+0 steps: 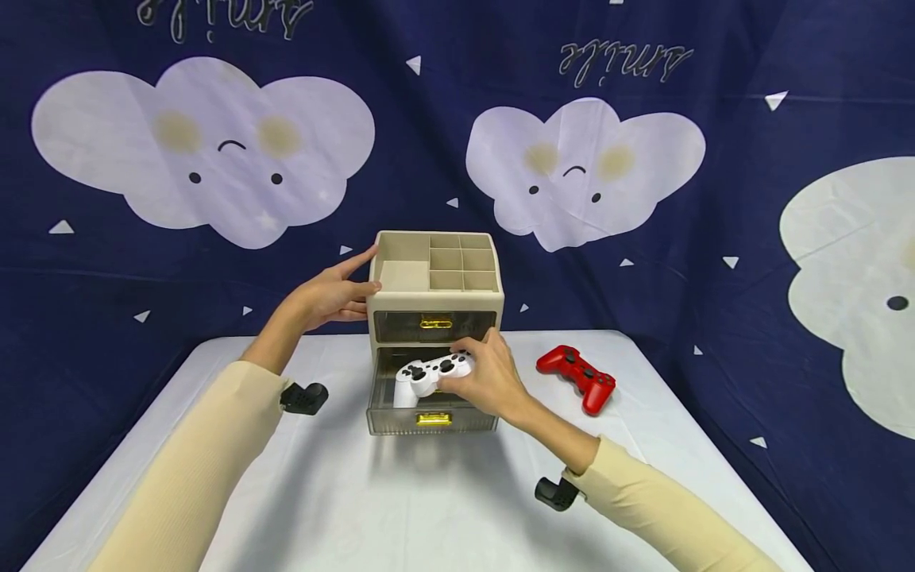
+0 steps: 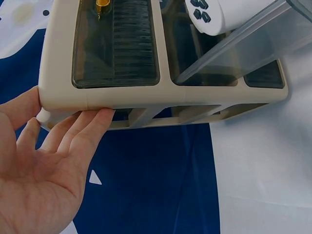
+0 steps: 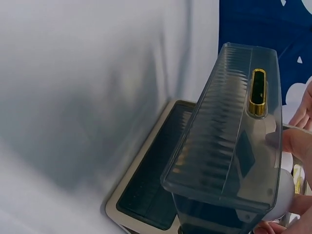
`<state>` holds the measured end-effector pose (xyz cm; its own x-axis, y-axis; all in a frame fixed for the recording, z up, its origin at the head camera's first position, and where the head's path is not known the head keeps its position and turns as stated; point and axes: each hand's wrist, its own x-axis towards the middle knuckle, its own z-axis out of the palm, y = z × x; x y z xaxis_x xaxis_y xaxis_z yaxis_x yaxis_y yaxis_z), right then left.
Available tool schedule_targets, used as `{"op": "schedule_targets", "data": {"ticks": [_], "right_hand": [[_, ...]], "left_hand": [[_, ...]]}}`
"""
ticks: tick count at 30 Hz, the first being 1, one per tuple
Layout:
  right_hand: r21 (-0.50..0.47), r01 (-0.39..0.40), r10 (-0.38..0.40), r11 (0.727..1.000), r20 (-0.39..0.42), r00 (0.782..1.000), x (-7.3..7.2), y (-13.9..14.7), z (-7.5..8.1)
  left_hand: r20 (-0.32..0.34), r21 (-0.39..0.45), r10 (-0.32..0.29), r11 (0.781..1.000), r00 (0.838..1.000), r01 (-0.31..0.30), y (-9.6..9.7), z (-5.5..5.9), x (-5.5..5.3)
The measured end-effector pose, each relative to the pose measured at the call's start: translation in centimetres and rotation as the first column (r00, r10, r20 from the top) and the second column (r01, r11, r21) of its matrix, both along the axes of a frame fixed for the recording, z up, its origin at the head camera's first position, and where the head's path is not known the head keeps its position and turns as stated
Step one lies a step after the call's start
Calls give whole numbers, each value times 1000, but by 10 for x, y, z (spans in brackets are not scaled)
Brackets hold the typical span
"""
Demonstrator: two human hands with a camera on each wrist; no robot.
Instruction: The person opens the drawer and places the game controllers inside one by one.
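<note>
A beige desktop organizer [image 1: 438, 302] with smoky clear drawers stands at the back of the table. My left hand [image 1: 329, 295] rests against its left side, and the left wrist view shows the extended fingers [image 2: 83, 131] touching the side wall. The lower drawer [image 1: 396, 421] that shows in the head view is pulled out. Over and partly within it, a white game controller [image 1: 427, 381] is tilted, its right end gripped by my right hand [image 1: 493, 377]. Part of that hand is cut off in the right wrist view, behind the drawer front.
A red game controller [image 1: 577, 376] lies on the white tablecloth [image 1: 429, 508] to the right of the organizer. Above the drawers, the organizer's top has several compartments [image 1: 463, 262]. A dark blue curtain [image 1: 422, 143] with cloud prints hangs right behind the table.
</note>
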<state>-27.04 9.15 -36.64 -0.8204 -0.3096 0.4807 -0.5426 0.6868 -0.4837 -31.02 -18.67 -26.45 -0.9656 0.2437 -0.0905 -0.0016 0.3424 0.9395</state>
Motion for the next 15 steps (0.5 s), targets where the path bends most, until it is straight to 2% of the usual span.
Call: {"op": "schedule_targets", "data": {"ticks": [15], "right_hand": [[104, 5, -8, 995, 23, 1000, -3, -6, -5]], "left_hand": [[-10, -2, 1, 1000, 1000, -1, 1, -1, 2]]}}
